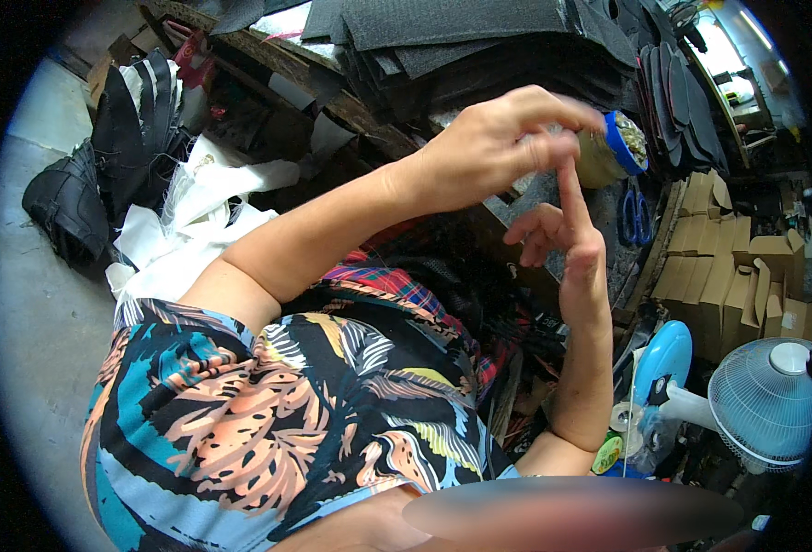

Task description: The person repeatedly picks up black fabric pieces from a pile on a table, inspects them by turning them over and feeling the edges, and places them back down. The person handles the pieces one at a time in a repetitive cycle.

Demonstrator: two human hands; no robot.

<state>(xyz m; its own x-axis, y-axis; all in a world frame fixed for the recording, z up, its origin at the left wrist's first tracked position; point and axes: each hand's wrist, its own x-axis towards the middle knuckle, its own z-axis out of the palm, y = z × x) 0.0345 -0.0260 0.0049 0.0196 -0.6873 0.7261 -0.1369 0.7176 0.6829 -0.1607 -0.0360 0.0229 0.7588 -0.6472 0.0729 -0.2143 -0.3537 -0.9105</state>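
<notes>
My left hand [507, 138] reaches across from the left, its fingers drawn together at the raised index fingertip of my right hand [567, 235]. Anything small between those fingers is hidden, and the outermost left finger is smeared by motion. My right index finger points up while the other right fingers are loosely bent, with nothing seen in them. Just beyond my left fingertips is a jar [601, 166] with a blue rim [620, 147] and pale, grainy contents. Scissors with blue handles [636, 219] lie on the dark work surface [546, 190] near the jar.
Stacked dark grey sheets [489, 41] cover the far side, with more cut pieces [677, 106] to their right. Small cardboard boxes [709, 267] stand at the right, above a white and blue fan [763, 405]. White cloth [199, 216] and black material [65, 207] lie at the left.
</notes>
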